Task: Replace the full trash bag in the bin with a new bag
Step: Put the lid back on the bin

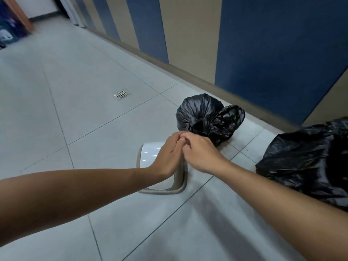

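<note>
A full black trash bag (203, 113), knotted at the top, lies on the tiled floor close to the wall. My left hand (169, 155) and my right hand (199, 153) meet fingertip to fingertip just in front of its knot. The right hand's fingers are curled and the left hand's fingers lie against them. Whether either hand pinches the bag's plastic is hidden by the fingers. Under my hands lies a glossy white bin part with a grey rim (180, 187), partly covered by my left hand. A second crumpled black bag (308, 162) sits at the right edge.
A wall of blue and beige panels (263, 44) with a grey skirting runs diagonally behind the bags. A metal floor drain (122, 94) is set in the tiles to the left. Dark blue items and a wooden edge (11, 25) stand at the far top left.
</note>
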### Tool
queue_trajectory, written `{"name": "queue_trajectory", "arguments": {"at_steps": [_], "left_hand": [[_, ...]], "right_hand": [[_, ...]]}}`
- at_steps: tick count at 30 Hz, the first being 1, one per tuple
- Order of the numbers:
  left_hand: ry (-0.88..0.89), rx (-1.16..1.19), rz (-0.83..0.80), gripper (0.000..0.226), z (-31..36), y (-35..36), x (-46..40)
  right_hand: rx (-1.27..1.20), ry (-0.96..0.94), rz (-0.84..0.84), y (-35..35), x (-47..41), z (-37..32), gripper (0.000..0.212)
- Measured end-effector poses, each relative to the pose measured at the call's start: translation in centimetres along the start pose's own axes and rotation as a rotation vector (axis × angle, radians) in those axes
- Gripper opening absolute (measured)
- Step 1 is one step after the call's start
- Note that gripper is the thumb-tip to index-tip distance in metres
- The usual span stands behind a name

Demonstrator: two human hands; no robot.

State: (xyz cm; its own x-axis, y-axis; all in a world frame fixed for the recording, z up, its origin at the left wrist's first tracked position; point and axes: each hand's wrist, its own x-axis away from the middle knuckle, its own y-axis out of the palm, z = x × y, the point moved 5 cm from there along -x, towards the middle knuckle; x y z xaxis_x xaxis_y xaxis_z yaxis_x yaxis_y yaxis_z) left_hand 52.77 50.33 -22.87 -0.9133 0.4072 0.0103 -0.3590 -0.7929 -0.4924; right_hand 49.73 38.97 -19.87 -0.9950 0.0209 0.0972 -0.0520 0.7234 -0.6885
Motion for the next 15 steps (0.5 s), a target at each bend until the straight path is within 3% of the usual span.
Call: {"name": "queue_trajectory", "arguments": {"at_steps": [4,9,12,15], "left_hand": [[-0.126,-0.143,-0.023,0.044,-5.7,-2.1,0.5],[-0.239,-0.539,0.153,0.059,-10.6,-5.0,1.2],[-0.403,-0.369,0.146,0.072,-12.6,-5.2,1.3],[-0.495,-0.16,0.179,0.07,-13.2,-5.0,0.5]], "right_hand": [[-0.03,0.054,-0.128,5.2,-2.2,0.9,0.046],[-0.121,0.201,-0.172,9.5,-3.5,2.9,0.075],[-0.214,0.246,-0.135,10.2,-3.9,3.6,0.08],[-0.297,0.245,-0.19,10.6,-4.2,3.6,0.086]]}}
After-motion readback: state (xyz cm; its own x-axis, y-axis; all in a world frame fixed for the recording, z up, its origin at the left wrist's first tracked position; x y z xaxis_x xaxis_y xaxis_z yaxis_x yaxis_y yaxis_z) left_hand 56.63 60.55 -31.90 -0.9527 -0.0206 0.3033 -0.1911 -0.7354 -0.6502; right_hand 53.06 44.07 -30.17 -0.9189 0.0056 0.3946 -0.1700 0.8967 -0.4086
